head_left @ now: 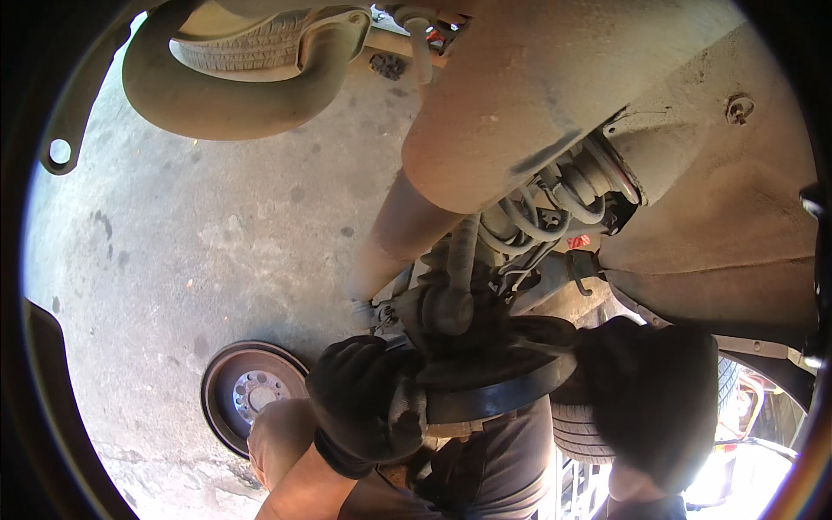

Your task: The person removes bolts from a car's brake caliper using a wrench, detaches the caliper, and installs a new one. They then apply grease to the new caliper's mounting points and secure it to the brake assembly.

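Observation:
A dark brake assembly (459,351) hangs at the end of the suspension, with a curved brake shoe (498,400) along its near side. My left hand (364,399), in a black glove, is closed around the left end of that shoe, its fingers curled over the edge. At the assembly's right side is my right hand (646,399), also in a black glove. Motion blurs it, so its fingers and anything in them cannot be made out. The right end of the shoe comes close to this hand.
A round brake drum (251,394) lies on the concrete floor (225,234) at the left. Overhead are a coil spring (529,212), a thick tube (485,113) and a curved pipe (234,108). The wheel-well liner (711,234) rises at the right. A tire (582,433) stands beyond my knees.

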### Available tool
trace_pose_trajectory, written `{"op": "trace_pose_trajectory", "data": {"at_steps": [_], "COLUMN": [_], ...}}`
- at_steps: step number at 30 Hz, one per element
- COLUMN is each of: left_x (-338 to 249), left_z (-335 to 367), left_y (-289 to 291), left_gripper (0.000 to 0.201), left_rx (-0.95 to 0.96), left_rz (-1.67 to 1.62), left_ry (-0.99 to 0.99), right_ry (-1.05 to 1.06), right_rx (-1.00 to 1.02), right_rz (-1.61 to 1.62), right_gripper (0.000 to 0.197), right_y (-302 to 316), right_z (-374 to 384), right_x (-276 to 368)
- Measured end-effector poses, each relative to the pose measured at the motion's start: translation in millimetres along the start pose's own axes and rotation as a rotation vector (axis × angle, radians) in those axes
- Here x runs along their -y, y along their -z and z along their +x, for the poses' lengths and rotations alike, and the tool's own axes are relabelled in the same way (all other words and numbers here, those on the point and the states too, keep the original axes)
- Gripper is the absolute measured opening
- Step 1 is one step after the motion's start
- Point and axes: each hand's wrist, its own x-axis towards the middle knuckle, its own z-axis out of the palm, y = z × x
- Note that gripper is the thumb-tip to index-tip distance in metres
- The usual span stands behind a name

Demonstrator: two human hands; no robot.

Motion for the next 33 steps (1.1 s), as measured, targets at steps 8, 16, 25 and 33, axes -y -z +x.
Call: {"op": "trace_pose_trajectory", "data": {"at_steps": [8,16,25,33], "left_x": [-7.8,0.6,3.4,-6.2], "left_z": [0.7,-1.0,-0.6,2.7], "left_y": [3.4,0.9,-1.4,6.8], "left_gripper": [0.037,0.025,0.028,0.037], "left_rx": [0.066,0.039,-0.008,0.088], "left_rz": [0.011,0.022,0.008,0.025], "left_ry": [0.072,0.014,-0.020,0.046], "right_ry": [-0.089,0.136,0.090,0.074], "right_rx": [0.210,0.168,0.074,-0.016], "right_rz": [0.394,-0.062,-0.047,0.092], "right_gripper": [0.025,0.019,0.019,0.007], "right_y": [8.4,14.4,12.6,-1.1], "right_z": [-3.7,0.5,-4.4,1.0], "right_x": [-16.1,-20.4,-13.1,-28.6]}}
